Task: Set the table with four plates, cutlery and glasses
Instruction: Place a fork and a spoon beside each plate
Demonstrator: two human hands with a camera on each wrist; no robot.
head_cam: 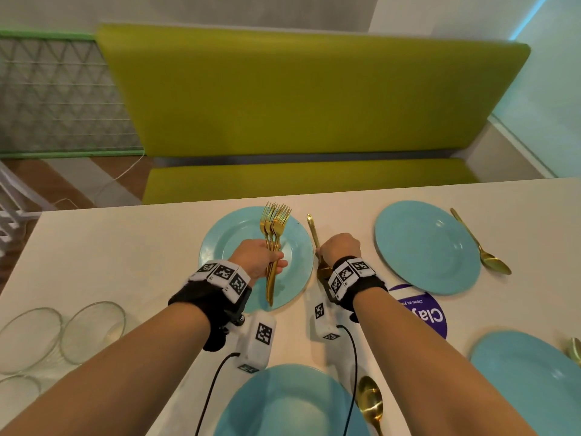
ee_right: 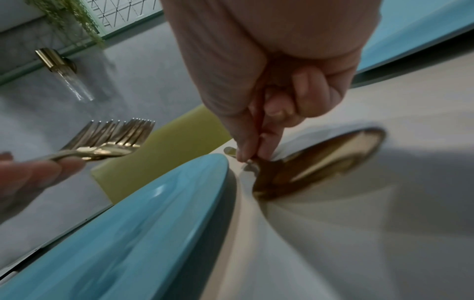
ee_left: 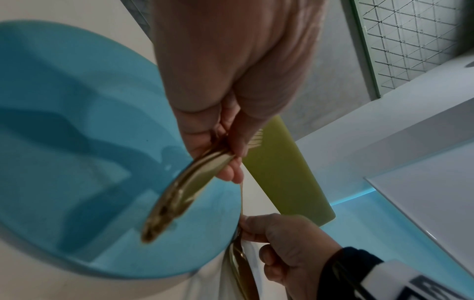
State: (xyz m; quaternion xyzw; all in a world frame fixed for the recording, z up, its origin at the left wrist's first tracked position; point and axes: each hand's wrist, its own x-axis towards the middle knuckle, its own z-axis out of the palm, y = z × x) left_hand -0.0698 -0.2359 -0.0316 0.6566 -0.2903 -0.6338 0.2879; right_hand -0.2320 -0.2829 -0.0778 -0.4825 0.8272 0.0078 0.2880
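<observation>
Several blue plates lie on the white table (head_cam: 110, 247). Over the far left plate (head_cam: 220, 247) my left hand (head_cam: 273, 259) grips a bundle of gold forks (head_cam: 273, 225), tines pointing away. In the left wrist view the fork handles (ee_left: 179, 192) stick out below my left hand (ee_left: 225, 142). Just right of that plate my right hand (head_cam: 320, 253) pinches a gold spoon (head_cam: 312, 229) by its handle. The right wrist view shows my right hand (ee_right: 251, 154) on the spoon (ee_right: 320, 162), whose bowl lies on the table beside the plate's rim (ee_right: 153, 223).
The far right plate (head_cam: 427, 247) has a gold spoon (head_cam: 481, 243) on its right. Another spoon (head_cam: 371, 401) lies beside the near middle plate (head_cam: 289, 401). Clear glasses (head_cam: 91, 332) stand at the near left. A purple sticker (head_cam: 421, 309) and a green bench (head_cam: 298, 105) are also in view.
</observation>
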